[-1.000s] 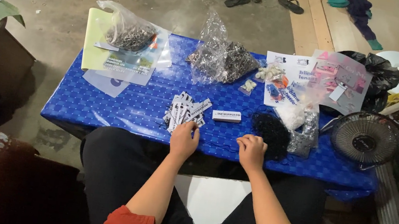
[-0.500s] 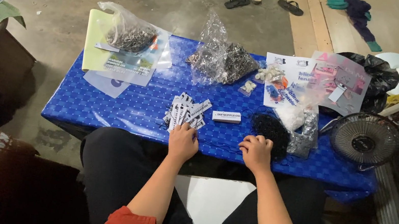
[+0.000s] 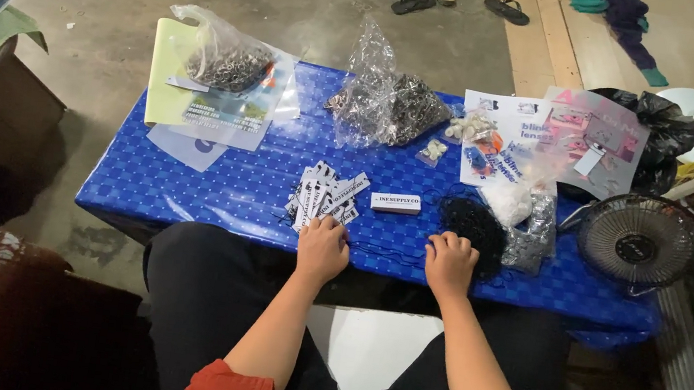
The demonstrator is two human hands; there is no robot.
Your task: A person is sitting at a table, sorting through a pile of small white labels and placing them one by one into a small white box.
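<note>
Head view looks down over your lap at a low table covered in a blue patterned cloth. Your left hand rests at the near edge with its fingers curled, knuckles touching the near end of a loose pile of small white tags. Whether a tag is pinched under those fingers you cannot tell from here. Your right hand sits at the same edge, also loosely closed, just beside a heap of black cords; it may have a strand under the fingertips, but that is hidden too.

One single white tag lies alone between the pile and the cords, flat and free on all sides.

The tags look like thin card: light, fairly stiff, easy to bend or crease if squeezed flat. Judged from that, take one by its short end or slide it to the table edge and pinch it by the long sides. The cords look soft and tangled, so a strand is likely to drag its neighbours; pick at a loose end.

Farther off sit two clear bags of small metal parts, printed sheets on the right, and a small round fan at the right edge.
</note>
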